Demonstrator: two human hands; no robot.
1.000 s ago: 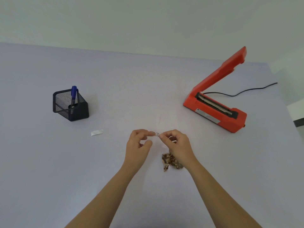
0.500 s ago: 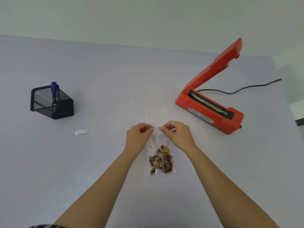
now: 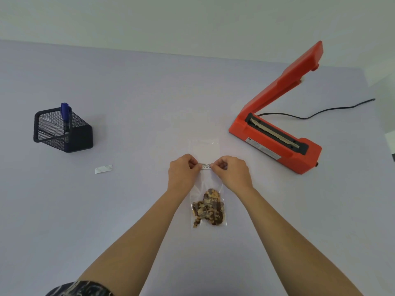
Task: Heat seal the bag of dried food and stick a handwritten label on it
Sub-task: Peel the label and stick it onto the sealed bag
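Note:
A clear plastic bag (image 3: 205,150) lies flat on the table, with brown dried food (image 3: 208,208) in its near end. Across its middle sits a small white label (image 3: 206,166) with dark writing. My left hand (image 3: 183,174) pinches the label's left end and my right hand (image 3: 232,173) pinches its right end, both held low over the bag. The red heat sealer (image 3: 275,142) stands to the right with its lid raised.
A black mesh pen holder (image 3: 62,131) with a blue marker (image 3: 66,118) stands at the left. A scrap of white backing paper (image 3: 103,168) lies near it. The sealer's black cord (image 3: 316,112) trails to the right table edge.
Both hands, pinching the label, have lowered it onto the bag's middle. The bag now lies stretched out flat, with the food showing below my hands.

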